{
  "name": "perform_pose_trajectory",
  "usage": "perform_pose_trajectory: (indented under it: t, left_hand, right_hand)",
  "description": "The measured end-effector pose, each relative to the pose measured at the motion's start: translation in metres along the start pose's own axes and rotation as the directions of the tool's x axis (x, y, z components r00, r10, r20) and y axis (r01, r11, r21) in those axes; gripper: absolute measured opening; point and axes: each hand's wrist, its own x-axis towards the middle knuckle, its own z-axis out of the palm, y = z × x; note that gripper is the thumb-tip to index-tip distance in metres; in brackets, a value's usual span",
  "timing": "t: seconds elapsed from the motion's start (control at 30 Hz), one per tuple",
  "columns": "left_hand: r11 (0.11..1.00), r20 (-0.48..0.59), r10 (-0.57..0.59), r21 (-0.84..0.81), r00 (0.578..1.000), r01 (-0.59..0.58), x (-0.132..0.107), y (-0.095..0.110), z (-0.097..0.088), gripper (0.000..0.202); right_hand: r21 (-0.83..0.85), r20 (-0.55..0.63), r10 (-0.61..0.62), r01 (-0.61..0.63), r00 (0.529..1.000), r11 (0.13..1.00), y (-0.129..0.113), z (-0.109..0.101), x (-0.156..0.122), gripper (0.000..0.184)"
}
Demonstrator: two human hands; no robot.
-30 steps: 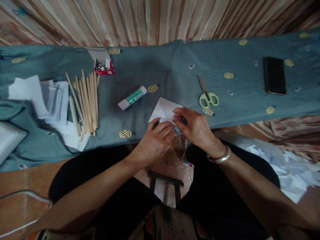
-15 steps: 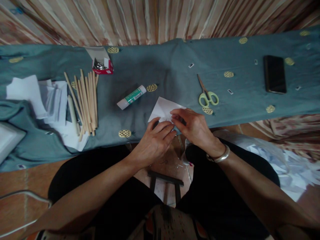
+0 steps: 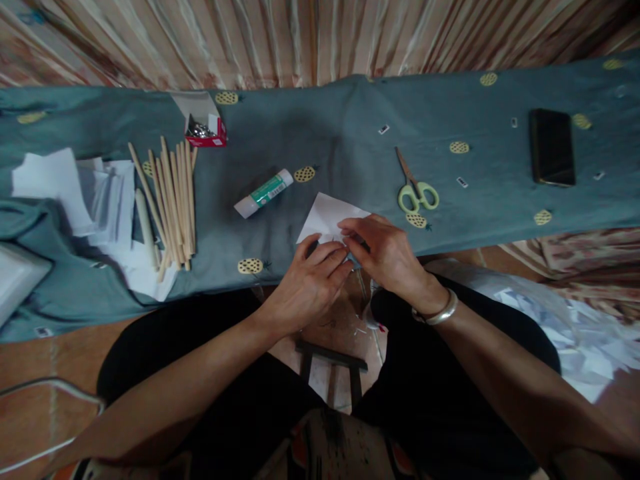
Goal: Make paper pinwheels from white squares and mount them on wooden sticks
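The left hand curls its fingers over the near edge of a white sheet of paper, and the right hand bends its thumb and forefinger in at the paper's right side. Fingers hide the contact, so I cannot tell whether either grip pinches the paper or merely rests on it. The paper lies at the near edge of the desk, which is draped in pineapple-print cloth. Beyond it to the left lies a glue stick; to the right, green-handled scissors. Farther left are wooden sticks and a red box; far right, a phone.
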Motion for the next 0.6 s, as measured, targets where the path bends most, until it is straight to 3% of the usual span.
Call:
perform_pose_trajectory:
  t: [0.33, 0.6]
  left_hand:
    - [1.000, -0.013, 0.005, 0.009, 1.000, -0.005, 0.000, 0.000, 0.001, 0.024]
    - [1.000, 0.010, -0.016, 0.018, 1.000, 0.016, 0.000, 0.001, 0.002, 0.021]
  right_hand:
    - [-0.052, 0.078, -0.084, 0.088, 0.993, 0.995, 0.000, 0.000, -0.001, 0.028]
    - [-0.304, 0.277, -0.163, 0.247, 0.947, 0.920, -0.019, -0.008, 0.005, 0.030]
